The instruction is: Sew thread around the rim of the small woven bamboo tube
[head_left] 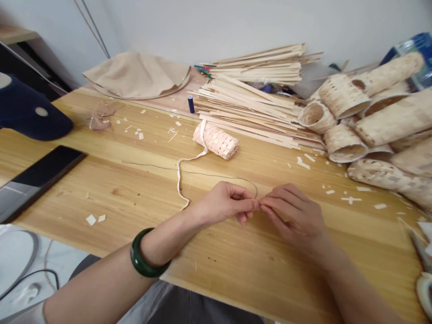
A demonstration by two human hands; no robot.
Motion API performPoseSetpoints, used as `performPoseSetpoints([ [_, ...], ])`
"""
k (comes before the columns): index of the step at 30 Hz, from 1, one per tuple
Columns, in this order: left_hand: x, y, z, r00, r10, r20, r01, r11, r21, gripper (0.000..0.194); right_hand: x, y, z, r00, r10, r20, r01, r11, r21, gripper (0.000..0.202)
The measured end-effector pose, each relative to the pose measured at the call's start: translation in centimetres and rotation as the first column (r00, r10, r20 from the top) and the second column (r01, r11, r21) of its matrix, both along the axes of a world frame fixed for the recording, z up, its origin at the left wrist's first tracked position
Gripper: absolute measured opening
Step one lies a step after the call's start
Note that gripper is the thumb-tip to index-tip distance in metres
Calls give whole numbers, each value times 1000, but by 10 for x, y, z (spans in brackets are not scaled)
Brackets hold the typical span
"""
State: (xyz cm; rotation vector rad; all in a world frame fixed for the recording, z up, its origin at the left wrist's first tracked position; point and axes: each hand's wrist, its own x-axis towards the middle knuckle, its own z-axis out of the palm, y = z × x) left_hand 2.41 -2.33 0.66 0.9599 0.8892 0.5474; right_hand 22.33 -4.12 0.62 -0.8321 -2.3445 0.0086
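Head view: my left hand [232, 204] and my right hand [297, 213] meet at the lower centre-right of the frame, above the wooden table [135, 202]. Left thumb and forefinger are clamped on the end of a dark thread [216, 175]; the remaining fingers are curled. Right thumb and fingertips are pressed together and abut the left fingertips; what lies between them is too small to identify. From my left fingertips the dark thread arcs upward, then runs leftward across the tabletop to the centre-left, crossing a white cord [178, 175]. The white cord drapes over a small woven tube [219, 141], which lies on its side at upper centre, and trails down to near my left wrist. Directly behind the woven tube lie bundled wood strips [249, 103], with a blue spool [191, 104] upright at their left end. Larger woven tubes [347, 144] are stacked at the right. A black phone [43, 175] lies at the left edge; scissors [423, 283] are partly visible at the lower right edge. A green bangle [143, 256] encircles my left forearm.
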Motion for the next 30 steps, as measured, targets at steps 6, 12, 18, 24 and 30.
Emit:
performPoseSetpoints([
  [6, -1, 0, 1, 1000, -20, -3, 20, 1000, 20, 18, -2, -1, 3, 995, 9, -99, -25, 987, -161, 13],
  [12, 0, -2, 0, 999, -32, -34, 34, 998, 52, 15, 2, 0, 0, 994, 33, -101, -60, 960, -273, 12],
  [18, -1, -2, -2, 999, -29, -45, 33, 995, 93, 16, -2, -3, 3, 986, -36, -163, -27, 929, -369, 14],
  [24, -5, -1, 2, 999, -43, 24, 35, 967, 253, 14, 5, -3, 7, 877, -303, -374, -158, 552, -819, 20],
  [30, 1, -10, 0, 991, 72, -116, 14, 793, 609, 16, -10, -12, 3, 759, -391, -521, -134, 689, -712, 9],
])
